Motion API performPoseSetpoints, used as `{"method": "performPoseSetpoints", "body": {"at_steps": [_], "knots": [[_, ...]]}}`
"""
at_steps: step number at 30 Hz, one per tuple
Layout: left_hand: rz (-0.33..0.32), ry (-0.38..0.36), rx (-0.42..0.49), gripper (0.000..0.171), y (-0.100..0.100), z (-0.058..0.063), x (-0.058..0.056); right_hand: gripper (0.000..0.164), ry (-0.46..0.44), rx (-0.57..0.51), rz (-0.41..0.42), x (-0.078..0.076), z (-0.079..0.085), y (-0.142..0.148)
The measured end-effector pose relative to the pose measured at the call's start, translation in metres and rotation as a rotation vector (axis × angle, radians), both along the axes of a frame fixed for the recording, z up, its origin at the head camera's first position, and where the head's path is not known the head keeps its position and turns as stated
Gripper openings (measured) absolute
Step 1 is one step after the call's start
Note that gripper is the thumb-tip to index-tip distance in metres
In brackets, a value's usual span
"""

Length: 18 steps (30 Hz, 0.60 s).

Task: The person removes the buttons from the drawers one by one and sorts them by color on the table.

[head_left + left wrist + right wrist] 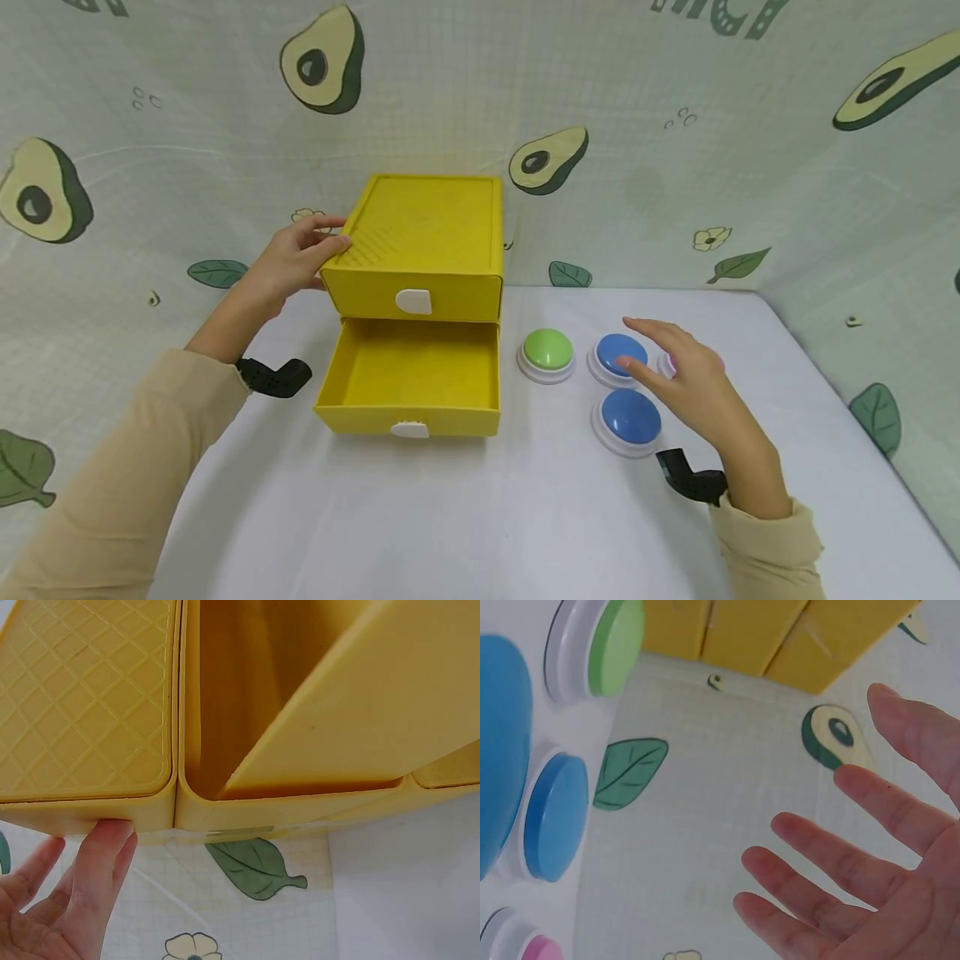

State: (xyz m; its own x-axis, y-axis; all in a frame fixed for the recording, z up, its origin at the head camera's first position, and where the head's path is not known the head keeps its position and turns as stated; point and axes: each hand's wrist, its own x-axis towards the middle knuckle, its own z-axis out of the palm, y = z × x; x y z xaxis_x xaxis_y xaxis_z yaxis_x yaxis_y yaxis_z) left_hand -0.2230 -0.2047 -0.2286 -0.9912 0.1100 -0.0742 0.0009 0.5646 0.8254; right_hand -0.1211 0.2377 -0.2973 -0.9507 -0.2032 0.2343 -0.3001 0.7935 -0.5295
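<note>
A yellow two-drawer box (427, 225) stands on the white table, its upper drawer (360, 293) closed and its lower drawer (465, 421) pulled out, with nothing inside. My left hand (296, 254) rests on the box's left side near the top, thumb at the upper edge. In the left wrist view its extended fingers (101, 855) touch the yellow side wall. My right hand (693, 383) hovers with spread fingers over the push buttons, holding nothing. Beneath and beside it are a near blue button (632, 415), a far blue button (613, 350) and a pink button (541, 949), partly hidden by the hand in the head view.
Between the box and the blue buttons sits a green button (547, 348) on a white base. A cloth printed with avocados (322, 62) and leaves hangs behind and beside the white table (450, 517). Black straps (276, 379) circle both wrists.
</note>
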Motion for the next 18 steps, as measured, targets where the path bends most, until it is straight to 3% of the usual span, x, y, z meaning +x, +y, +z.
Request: {"method": "performPoseSetpoints", "body": {"at_steps": [5,12,18], "knots": [[0.001,0.000,-0.005,0.063,0.000,0.000,0.000,0.057,0.021,-0.040,0.062,0.009,0.010,-0.017],[0.007,0.004,-0.010,0.062,0.000,0.001,0.000,0.054,0.135,-0.054,0.158,0.023,0.018,-0.040],[0.007,0.007,-0.007,0.062,0.001,0.002,0.000,0.050,0.154,-0.064,0.225,0.034,0.022,-0.060]]}}
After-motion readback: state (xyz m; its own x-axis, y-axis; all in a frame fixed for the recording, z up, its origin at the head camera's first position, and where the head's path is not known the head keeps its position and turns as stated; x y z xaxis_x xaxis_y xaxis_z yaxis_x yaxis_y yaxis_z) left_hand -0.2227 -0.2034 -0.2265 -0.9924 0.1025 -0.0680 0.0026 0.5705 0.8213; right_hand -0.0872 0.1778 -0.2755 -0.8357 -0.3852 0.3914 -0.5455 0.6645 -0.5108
